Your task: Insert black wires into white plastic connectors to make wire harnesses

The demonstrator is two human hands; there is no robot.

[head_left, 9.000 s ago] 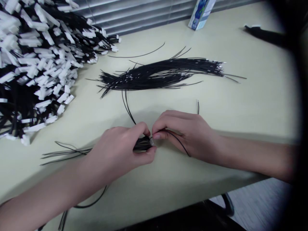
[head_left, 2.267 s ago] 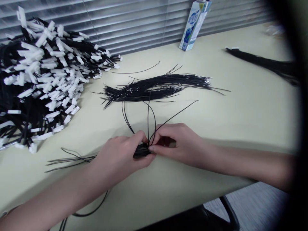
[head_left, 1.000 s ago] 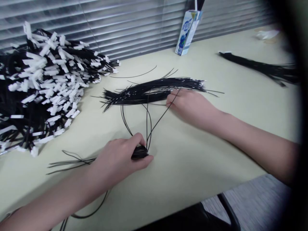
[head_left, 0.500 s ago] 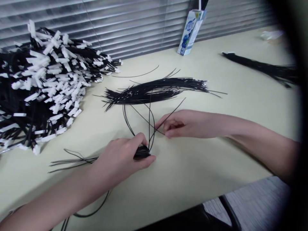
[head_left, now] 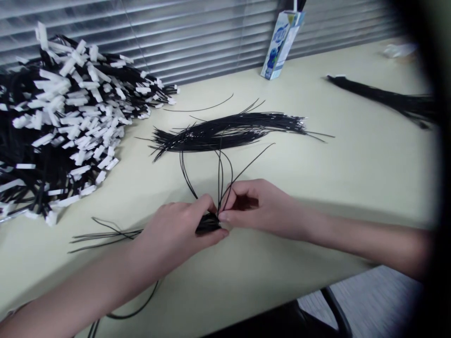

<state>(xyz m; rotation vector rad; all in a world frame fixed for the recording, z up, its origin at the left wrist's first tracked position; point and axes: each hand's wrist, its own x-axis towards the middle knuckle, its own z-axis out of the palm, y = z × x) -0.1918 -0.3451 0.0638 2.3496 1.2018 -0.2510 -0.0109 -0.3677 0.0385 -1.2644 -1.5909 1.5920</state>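
My left hand [head_left: 183,223] is closed around a bundle of thin black wires [head_left: 207,224], whose near end shows between thumb and fingers. Loose wires [head_left: 105,237] trail from under that hand to the left, and a few more curve up from beside the thumb. At the bundle's end, my right hand [head_left: 257,209] pinches with thumb and forefinger. Its fingertips meet at the base of the upright wires [head_left: 220,183]; exactly what lies between them is too small to make out.
Behind the hands lies a loose pile of black wires [head_left: 229,129] with bare ends. A large heap of wires with white connectors [head_left: 81,108] fills the left. A drink carton [head_left: 280,44] stands by the blinds [head_left: 204,37]. Another black wire bundle [head_left: 384,96] lies at right.
My right hand has moved left and down to the end of the bundle, and the wire it was holding out to the right no longer stretches there. My left hand has kept its place.
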